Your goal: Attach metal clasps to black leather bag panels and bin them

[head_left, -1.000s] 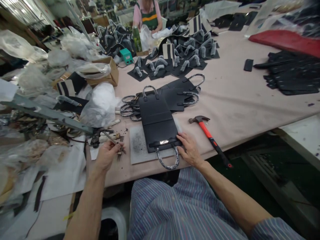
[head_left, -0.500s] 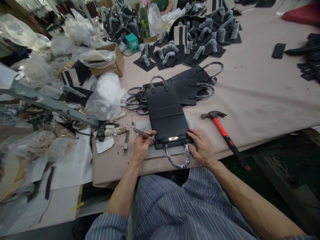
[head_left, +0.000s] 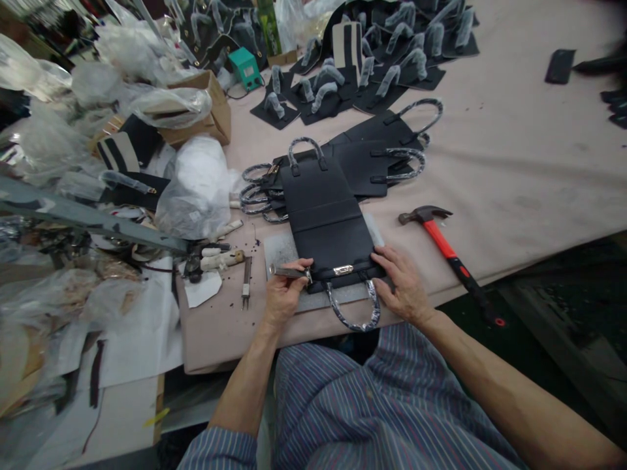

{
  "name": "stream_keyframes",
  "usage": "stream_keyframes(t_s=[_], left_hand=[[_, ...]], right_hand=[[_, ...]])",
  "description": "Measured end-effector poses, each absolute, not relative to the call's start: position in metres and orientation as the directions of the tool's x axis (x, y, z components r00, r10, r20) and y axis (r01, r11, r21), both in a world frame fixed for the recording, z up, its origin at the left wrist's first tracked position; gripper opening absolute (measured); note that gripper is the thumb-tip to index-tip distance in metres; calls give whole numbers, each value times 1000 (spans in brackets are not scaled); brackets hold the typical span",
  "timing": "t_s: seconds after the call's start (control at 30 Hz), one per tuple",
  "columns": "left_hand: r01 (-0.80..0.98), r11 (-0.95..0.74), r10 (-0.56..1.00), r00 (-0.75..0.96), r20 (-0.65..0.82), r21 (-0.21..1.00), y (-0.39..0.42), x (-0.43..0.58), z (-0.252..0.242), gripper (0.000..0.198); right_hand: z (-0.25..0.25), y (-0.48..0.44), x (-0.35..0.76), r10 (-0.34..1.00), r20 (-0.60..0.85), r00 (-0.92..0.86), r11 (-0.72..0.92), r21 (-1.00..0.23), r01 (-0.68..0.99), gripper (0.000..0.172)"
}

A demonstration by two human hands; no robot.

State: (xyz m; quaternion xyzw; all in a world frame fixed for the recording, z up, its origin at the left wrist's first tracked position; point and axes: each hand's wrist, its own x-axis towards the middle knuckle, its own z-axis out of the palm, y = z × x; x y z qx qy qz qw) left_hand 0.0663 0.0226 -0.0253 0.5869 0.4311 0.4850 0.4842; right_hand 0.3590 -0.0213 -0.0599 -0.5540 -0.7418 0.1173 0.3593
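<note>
A flat black bag panel (head_left: 326,222) with wrapped handles lies on a grey pad (head_left: 280,251) at the table's near edge. A small metal clasp (head_left: 343,269) sits on its near end. My left hand (head_left: 284,294) is closed on a thin metal tool (head_left: 289,271), whose tip touches the panel's left near corner. My right hand (head_left: 404,284) lies flat with fingers spread, pressing the panel's right near corner beside the clasp. The near handle (head_left: 355,313) loops between my two hands.
A red-handled hammer (head_left: 448,251) lies to the right of the panel. More black panels with handles (head_left: 386,156) are stacked behind it. Small tools (head_left: 215,258), plastic bags (head_left: 196,189) and a cardboard box (head_left: 206,117) crowd the left. A green device (head_left: 243,66) sits farther back.
My left hand came from the loose tools at the left to the panel's left corner, bringing the thin metal tool. My right hand stayed on the panel. The view tilted down.
</note>
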Motion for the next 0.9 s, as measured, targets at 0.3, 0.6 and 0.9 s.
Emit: stream_keyframes(t_s=[0.3, 0.6, 0.9], left_hand=[[49, -216, 962, 179, 204, 975, 24, 69, -23, 13], [133, -295, 935, 245, 257, 946, 21, 68, -24, 10], [195, -298, 943, 214, 256, 934, 20, 65, -28, 8]], right_hand=[[-59, -21, 359, 904, 409, -125, 360, -568, 740, 51], [-59, -20, 359, 910, 397, -118, 349, -581, 735, 52], [-62, -20, 360, 894, 430, -128, 377, -564, 734, 53]])
